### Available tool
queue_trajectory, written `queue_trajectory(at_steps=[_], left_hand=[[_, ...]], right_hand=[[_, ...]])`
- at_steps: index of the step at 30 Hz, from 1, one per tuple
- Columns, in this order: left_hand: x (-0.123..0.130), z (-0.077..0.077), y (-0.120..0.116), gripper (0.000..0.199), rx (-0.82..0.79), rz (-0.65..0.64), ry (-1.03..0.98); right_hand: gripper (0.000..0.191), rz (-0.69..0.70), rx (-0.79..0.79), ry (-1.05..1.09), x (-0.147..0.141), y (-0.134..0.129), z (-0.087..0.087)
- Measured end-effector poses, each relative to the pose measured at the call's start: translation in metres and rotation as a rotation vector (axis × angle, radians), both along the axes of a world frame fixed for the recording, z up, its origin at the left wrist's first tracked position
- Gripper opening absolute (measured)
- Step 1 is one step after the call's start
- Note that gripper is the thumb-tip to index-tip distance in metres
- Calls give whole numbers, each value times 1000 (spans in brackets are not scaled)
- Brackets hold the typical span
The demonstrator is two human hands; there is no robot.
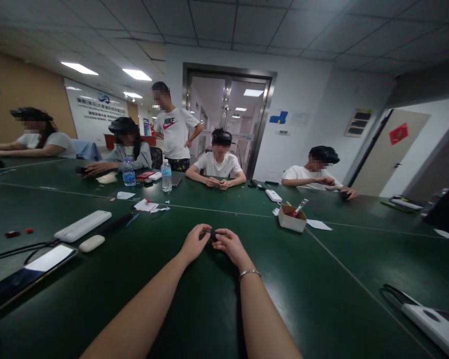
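My left hand [196,244] and my right hand [230,246] meet over the middle of the green table [209,299]. Between their fingertips is a small dark object [212,236], too small and too covered by fingers to name. Both hands are closed on it in a pinch, one from each side. A metal bracelet [250,273] circles my right wrist. Nearest beyond the right hand stands a small open cardboard box [292,222] with a red and silver tool in it.
At left lie a phone [30,281], a white power bank [83,226] with cables, a white oval case [92,243] and a pen [132,219]. Paper scraps [145,205] and two water bottles [166,175] are farther off. A white device [434,321] lies at right. Several people with headsets sit opposite.
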State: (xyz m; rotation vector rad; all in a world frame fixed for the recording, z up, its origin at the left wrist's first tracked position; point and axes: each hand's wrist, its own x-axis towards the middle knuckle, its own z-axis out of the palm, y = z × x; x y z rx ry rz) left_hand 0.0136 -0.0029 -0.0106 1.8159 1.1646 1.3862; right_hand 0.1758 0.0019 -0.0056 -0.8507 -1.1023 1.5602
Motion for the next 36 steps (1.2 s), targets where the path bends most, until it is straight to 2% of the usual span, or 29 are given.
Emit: queue_trajectory(at_steps=[9, 17, 23, 30, 36], left_hand=[[1, -2, 3, 28, -125, -30, -152], [-2, -4, 6, 34, -197, -21, -101], [-3, -1, 3, 25, -187, -53, -54], [-8, -2, 7, 27, -254, -114, -108], [-9, -5, 11, 31, -260, -71, -89]], right_hand=[[20, -13, -18, -45, -5, 5, -3], [16, 6, -22, -59, -5, 0, 4], [18, -12, -10, -18, -3, 1, 2], [20, -14, -6, -24, -3, 0, 2], [19, -22, 2, -45, -5, 0, 2]])
